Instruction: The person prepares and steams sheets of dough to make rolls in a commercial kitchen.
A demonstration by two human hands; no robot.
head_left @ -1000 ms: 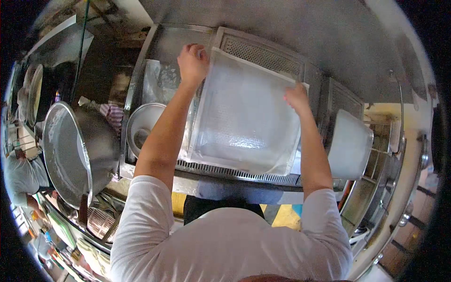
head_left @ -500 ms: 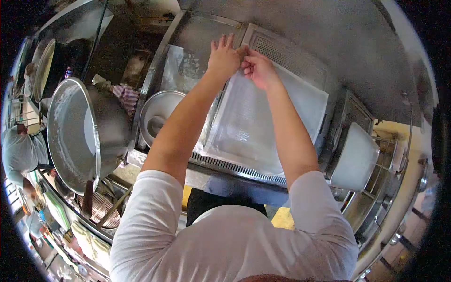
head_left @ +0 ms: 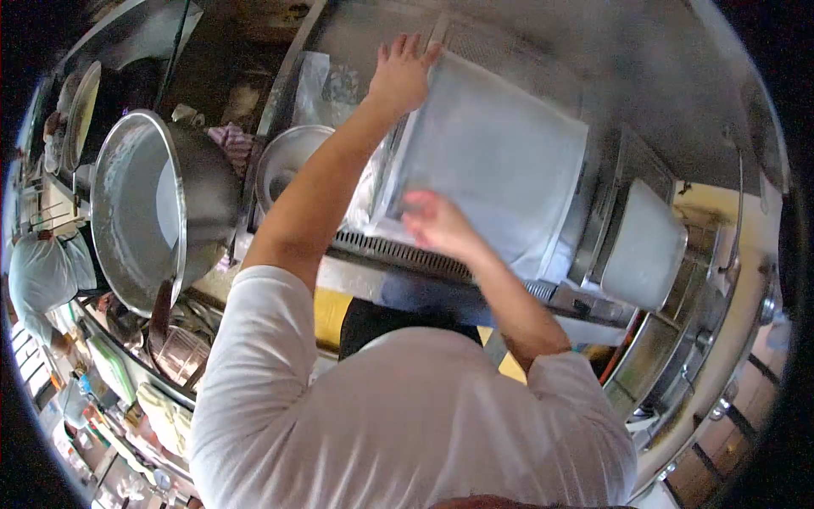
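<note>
My left hand (head_left: 401, 76) lies at the far left corner of a square framed tray covered by a smooth white sheet (head_left: 500, 153), probably cloth. Its fingers are spread and seem to rest on the corner. Lower down, my right hand (head_left: 438, 224) is over the near left part of the sheet, close to the tray's left edge. Motion smears its fingers, so whether they grip the sheet is not clear. Along the right side, the sheet's near corner hangs in loose folds. Steam hazes the metal surface behind the tray.
To the left stand a large metal pot (head_left: 208, 199) with white residue inside and a round metal bowl (head_left: 295, 153). A clear plastic bag (head_left: 312, 89) lies beyond the bowl. At the right is a white tub (head_left: 644, 246). Another person (head_left: 52, 276) is at far left.
My right hand has left the far left corner and come down toward the near left edge. My left hand stays at the corner. The sheet looks flatter, with its near right corner now folded.
</note>
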